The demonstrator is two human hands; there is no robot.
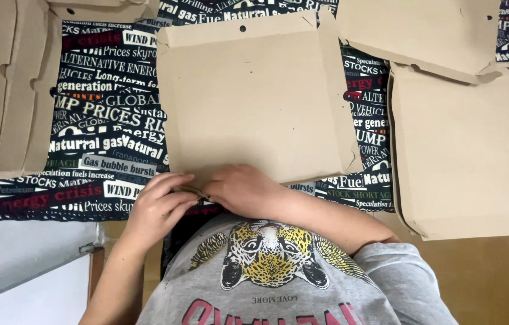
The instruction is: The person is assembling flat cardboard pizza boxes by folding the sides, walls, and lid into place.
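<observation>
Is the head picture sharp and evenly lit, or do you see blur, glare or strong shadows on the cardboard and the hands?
In the head view the light is soft and even: the flat cardboard box shows no glare, only thin shadows along its folded edges. The left hand and right hand look slightly soft at the fingertips. The printed cloth stays readable. The whole view appears upside down.

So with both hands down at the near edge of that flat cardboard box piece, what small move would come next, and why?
Probably folding the near flap up. Both the left hand and right hand pinch the near edge of the flat cardboard blank, which still lies flat on the printed cloth, with its side flaps barely raised.
</observation>
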